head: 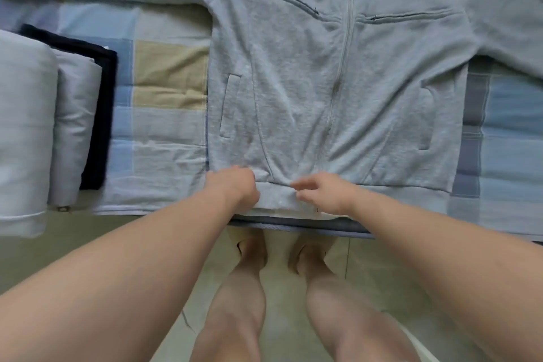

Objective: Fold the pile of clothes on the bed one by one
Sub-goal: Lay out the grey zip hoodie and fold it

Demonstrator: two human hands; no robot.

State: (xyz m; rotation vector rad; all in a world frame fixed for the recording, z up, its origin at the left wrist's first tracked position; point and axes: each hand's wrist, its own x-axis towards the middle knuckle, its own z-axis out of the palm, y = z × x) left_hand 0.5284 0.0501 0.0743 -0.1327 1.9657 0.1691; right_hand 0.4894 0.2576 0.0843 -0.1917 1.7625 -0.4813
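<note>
Bare legs [235, 303] stand on the tiled floor [117, 238] at the bed's edge. The left hand [232, 185] has its grip clenched on the hem of the grey zip jacket [323, 82]. The right hand [320, 192] curls at the same hem, but blur hides whether its grip holds it. The jacket lies spread front-up on the patchwork bed [164, 114], with folded clothes [73, 112] well apart on the left.

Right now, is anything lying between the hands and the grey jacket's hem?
Nothing visible does. The left hand and the right hand are at the bottom hem of the grey jacket. The folded stack lies apart, to the left.
</note>
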